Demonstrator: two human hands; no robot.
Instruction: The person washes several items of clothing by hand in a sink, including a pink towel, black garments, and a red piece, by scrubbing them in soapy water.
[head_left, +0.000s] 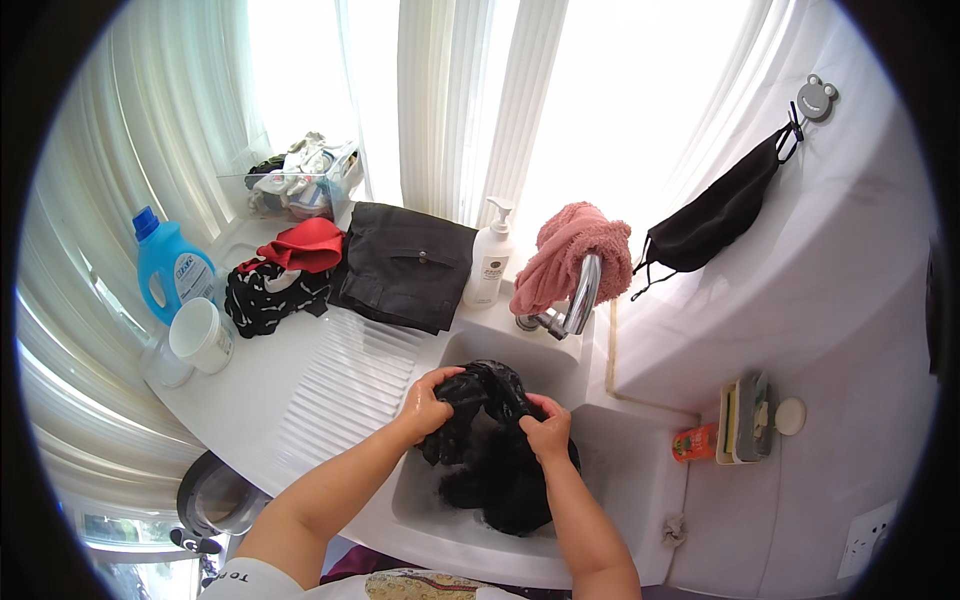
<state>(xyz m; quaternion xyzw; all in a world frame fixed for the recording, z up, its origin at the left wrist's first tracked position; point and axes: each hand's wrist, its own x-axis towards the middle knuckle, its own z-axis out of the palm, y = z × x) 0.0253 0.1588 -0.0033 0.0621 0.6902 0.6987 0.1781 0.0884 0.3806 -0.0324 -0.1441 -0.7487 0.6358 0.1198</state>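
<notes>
A wet black garment (490, 385) is stretched between my two hands over the sink (420, 500). My left hand (428, 404) grips its left side, and my right hand (547, 428) grips its right side with the fingers closed. The lower part of the dark cloth (510, 485) hangs into the basin and lies there in a heap. Whether that heap is one piece with the held garment, I cannot tell. Above the basin stands a chrome faucet (583, 295) with a pink towel (575, 255) draped over it.
Left of the basin is a ribbed washboard (345, 375). Behind it lie folded dark trousers (405, 265), a red cloth (303, 245) and a black-and-white garment (265, 300). A white pump bottle (488, 265), blue detergent bottle (170, 265) and white tub (200, 335) stand nearby. A wall caddy (740, 420) hangs right.
</notes>
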